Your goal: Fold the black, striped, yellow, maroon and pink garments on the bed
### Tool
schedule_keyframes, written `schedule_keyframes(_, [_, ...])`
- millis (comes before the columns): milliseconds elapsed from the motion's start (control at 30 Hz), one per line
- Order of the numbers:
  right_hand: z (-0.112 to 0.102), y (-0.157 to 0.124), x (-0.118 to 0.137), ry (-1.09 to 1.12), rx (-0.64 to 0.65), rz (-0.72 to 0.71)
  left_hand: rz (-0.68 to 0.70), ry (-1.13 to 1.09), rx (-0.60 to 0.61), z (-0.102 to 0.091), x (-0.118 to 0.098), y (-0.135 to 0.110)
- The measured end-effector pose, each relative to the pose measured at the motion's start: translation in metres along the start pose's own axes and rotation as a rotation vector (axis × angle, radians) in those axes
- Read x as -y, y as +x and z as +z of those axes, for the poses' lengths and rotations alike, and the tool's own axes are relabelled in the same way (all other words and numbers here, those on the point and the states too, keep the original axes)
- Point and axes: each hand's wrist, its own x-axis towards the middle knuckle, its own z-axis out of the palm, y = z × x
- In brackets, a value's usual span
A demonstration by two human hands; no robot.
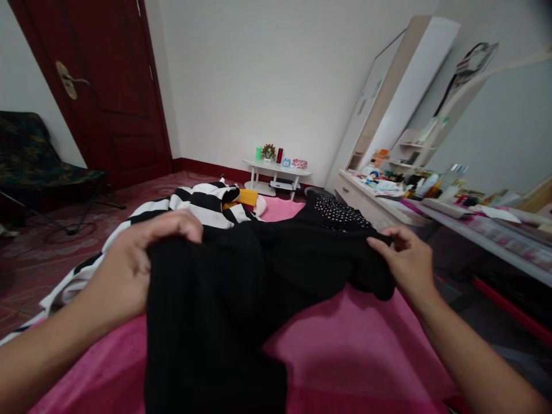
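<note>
A black garment (241, 276) hangs stretched between my two hands over a pink cover (357, 345); which kind of garment it is, I cannot tell. My left hand (142, 253) pinches its upper left corner, the thumb lying over the top edge and the other fingers hidden behind the cloth. On the other side, my right hand (405, 259) grips the far right end between thumb and fingers. Behind the garment lies a black-and-white striped cloth (202, 201), with a yellow piece (246, 197) beside it. A black cloth with white dots (340, 213) lies at the back right.
At right, a dressing table (388, 204) holds many bottles and small items beneath a mirror (504, 126). A small white table (276, 167) stands against the back wall. To the left are a folding chair (38, 155) and a dark red door (95, 86).
</note>
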Motion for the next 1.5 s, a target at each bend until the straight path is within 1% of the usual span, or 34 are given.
schedule_keyframes(33, [0.003,0.004,0.002,0.02,0.065,0.03,-0.013,-0.053,-0.049,0.001,0.001,0.01])
schedule_keyframes(67, [0.008,0.005,0.004,0.017,0.168,0.055,-0.02,-0.085,-0.009,0.006,0.003,0.019])
schedule_keyframes(100, [0.013,0.004,0.009,0.003,0.265,0.073,-0.027,-0.098,0.064,0.014,0.005,0.028])
schedule_keyframes(167, [0.023,-0.007,0.026,0.019,0.387,0.094,-0.042,-0.066,0.214,0.036,0.011,0.039])
schedule_keyframes(200, [0.028,-0.017,0.039,0.071,0.419,0.096,-0.05,-0.053,0.25,0.048,0.014,0.043])
schedule_keyframes(233, [0.032,-0.03,0.055,0.161,0.504,0.095,-0.061,-0.052,0.25,0.059,0.016,0.046])
schedule_keyframes(300, [0.041,-0.062,0.087,0.394,0.831,0.139,-0.083,-0.102,0.223,0.078,0.017,0.049])
schedule_keyframes(333, [0.047,-0.08,0.103,0.514,0.942,0.155,-0.089,-0.147,0.21,0.085,0.017,0.049])
schedule_keyframes(367, [0.053,-0.097,0.116,0.657,1.013,0.192,-0.088,-0.192,0.2,0.092,0.015,0.048])
schedule_keyframes(400, [0.059,-0.112,0.127,0.806,1.05,0.224,-0.08,-0.231,0.197,0.097,0.013,0.047])
schedule_keyframes(467, [0.07,-0.136,0.139,1.017,1.051,0.301,-0.044,-0.272,0.214,0.102,0.009,0.045])
schedule_keyframes(500, [0.071,-0.143,0.14,1.055,1.054,0.349,-0.021,-0.269,0.235,0.102,0.008,0.044])
schedule_keyframes(533, [0.069,-0.145,0.139,1.036,1.069,0.397,-0.001,-0.253,0.258,0.1,0.008,0.043])
schedule_keyframes(600, [0.055,-0.134,0.131,0.867,1.1,0.448,0.009,-0.197,0.305,0.087,0.013,0.042])
schedule_keyframes(633, [0.043,-0.121,0.124,0.747,1.077,0.433,-0.006,-0.165,0.331,0.078,0.018,0.042])
schedule_keyframes(667, [0.03,-0.103,0.115,0.615,1.015,0.388,-0.034,-0.137,0.371,0.068,0.024,0.043])
schedule_keyframes(700, [0.017,-0.083,0.103,0.496,0.913,0.323,-0.07,-0.115,0.432,0.059,0.03,0.044])
schedule_keyframes(733, [0.006,-0.06,0.09,0.367,0.761,0.25,-0.105,-0.089,0.514,0.051,0.037,0.044])
schedule_keyframes(767, [-0.002,-0.039,0.076,0.242,0.601,0.194,-0.126,-0.054,0.59,0.045,0.043,0.043])
schedule_keyframes(800, [-0.005,-0.019,0.06,0.121,0.458,0.16,-0.122,-0.006,0.637,0.043,0.049,0.042])
schedule_keyframes(833, [-0.004,-0.004,0.044,0.004,0.343,0.119,-0.098,0.056,0.645,0.043,0.054,0.039])
schedule_keyframes(867, [0.002,0.006,0.029,-0.1,0.317,0.047,-0.065,0.129,0.612,0.047,0.059,0.036])
schedule_keyframes(900, [0.011,0.011,0.014,-0.187,0.36,-0.03,-0.037,0.201,0.555,0.053,0.064,0.032])
schedule_keyframes(967, [0.035,0.009,-0.011,-0.326,0.548,-0.163,-0.039,0.299,0.465,0.068,0.074,0.025])
schedule_keyframes(1033, [0.058,0.002,-0.028,-0.46,0.711,-0.211,-0.109,0.318,0.466,0.083,0.085,0.018])
schedule_keyframes(1100, [0.073,0.001,-0.035,-0.553,0.794,-0.211,-0.168,0.295,0.501,0.096,0.095,0.011])
schedule_keyframes(1133, [0.077,0.006,-0.034,-0.573,0.812,-0.217,-0.183,0.296,0.521,0.103,0.099,0.007])
schedule_keyframes(1200, [0.082,0.027,-0.027,-0.584,0.799,-0.253,-0.173,0.333,0.544,0.115,0.104,0.001])
schedule_keyframes(1267, [0.09,0.055,-0.015,-0.609,0.729,-0.296,-0.119,0.374,0.512,0.125,0.105,-0.003])
schedule_keyframes(1333, [0.105,0.081,-0.003,-0.623,0.687,-0.34,-0.064,0.366,0.451,0.133,0.105,-0.004])
schedule_keyframes(1367, [0.116,0.091,0.0,-0.611,0.698,-0.366,-0.05,0.348,0.43,0.136,0.104,-0.003])
schedule_keyframes(1433, [0.144,0.105,0.003,-0.578,0.774,-0.394,-0.052,0.319,0.42,0.138,0.105,0.0])
schedule_keyframes(1500, [0.172,0.113,0.0,-0.563,0.886,-0.332,-0.066,0.303,0.43,0.138,0.108,0.002])
